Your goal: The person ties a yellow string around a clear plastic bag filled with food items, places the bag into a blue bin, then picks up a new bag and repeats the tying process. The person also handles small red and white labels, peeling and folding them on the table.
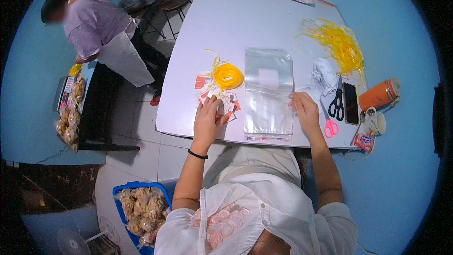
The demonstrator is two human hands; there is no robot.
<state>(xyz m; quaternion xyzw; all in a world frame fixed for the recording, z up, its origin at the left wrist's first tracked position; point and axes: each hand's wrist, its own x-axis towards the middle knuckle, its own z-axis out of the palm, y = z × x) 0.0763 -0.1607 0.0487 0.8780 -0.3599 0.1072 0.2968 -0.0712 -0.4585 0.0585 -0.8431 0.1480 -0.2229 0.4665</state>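
My left hand [208, 117] lies over a loose pile of small red-and-white printed cards [226, 104], its thumb apart from the fingers. Just beyond it sits a coil of yellow ribbon [228, 76], partly over the cards. In front of me is a flat stack of clear plastic bags [269, 113], with a pale rectangle showing in its upper half. My right hand [305, 108] is at the stack's right edge, thumb and fingertips close together. Whether they pinch a bag's edge cannot be made out.
Right of my right hand lie pink-handled scissors [331, 127], black-handled scissors [337, 104], a phone [350, 103], a mug [375, 123] and an orange flask [378, 95]. Yellow ribbons [339, 46] spread behind. A blue crate [166, 193] of bagged goods stands at lower left; a co-worker [99, 24] stands beyond.
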